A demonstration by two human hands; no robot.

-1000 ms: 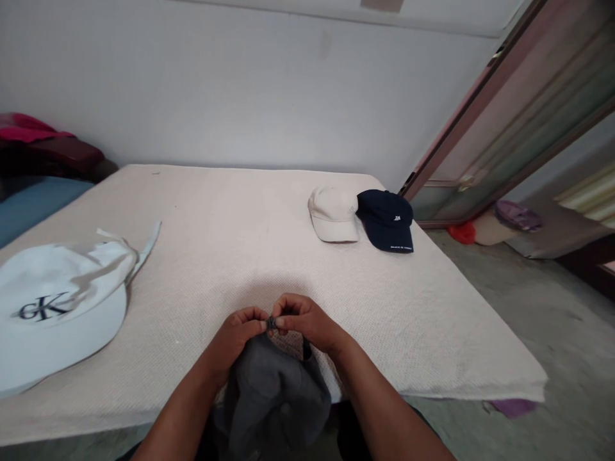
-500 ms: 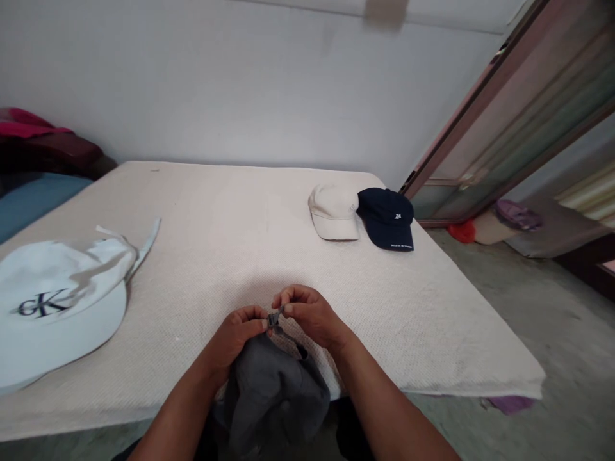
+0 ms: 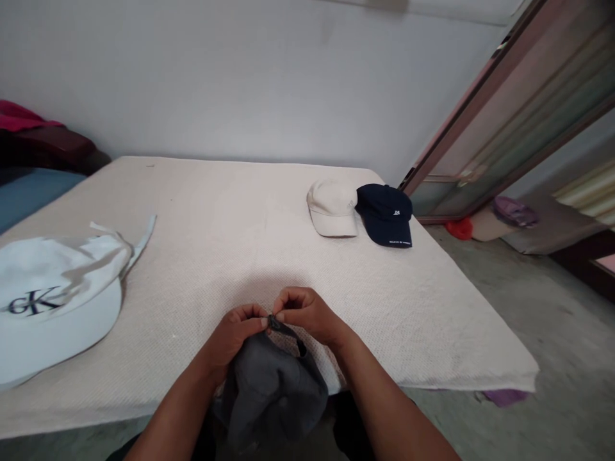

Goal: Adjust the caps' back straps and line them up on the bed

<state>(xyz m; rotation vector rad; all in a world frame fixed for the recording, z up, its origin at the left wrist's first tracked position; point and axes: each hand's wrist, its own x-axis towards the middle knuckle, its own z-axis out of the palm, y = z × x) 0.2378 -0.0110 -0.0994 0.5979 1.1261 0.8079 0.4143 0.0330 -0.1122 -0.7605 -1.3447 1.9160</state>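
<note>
A dark grey cap (image 3: pixel 278 390) hangs at the table's front edge, its back strap and buckle uppermost. My left hand (image 3: pixel 240 330) pinches the cap beside the buckle (image 3: pixel 273 322), thumb on top. Close against it, my right hand (image 3: pixel 307 314) is closed in a pinch on the strap's end at the buckle; the fingertips partly hide the strap. An opening shows between the strap and the cap's crown. The cap's brim cannot be made out.
On the pale cloth-covered table (image 3: pixel 216 211) lie a white cap (image 3: pixel 62 294) with black letters at left, and a cream cap (image 3: pixel 331 208) touching a navy cap (image 3: pixel 384 214) at back right. A wall (image 3: pixel 216 77) stands behind. A bin (image 3: pixel 494 224) stands on the floor at right.
My right fingers have moved slightly left and down, closer to the buckle and my left hand. Less of the strap's end stands up now. The view has shifted a little.
</note>
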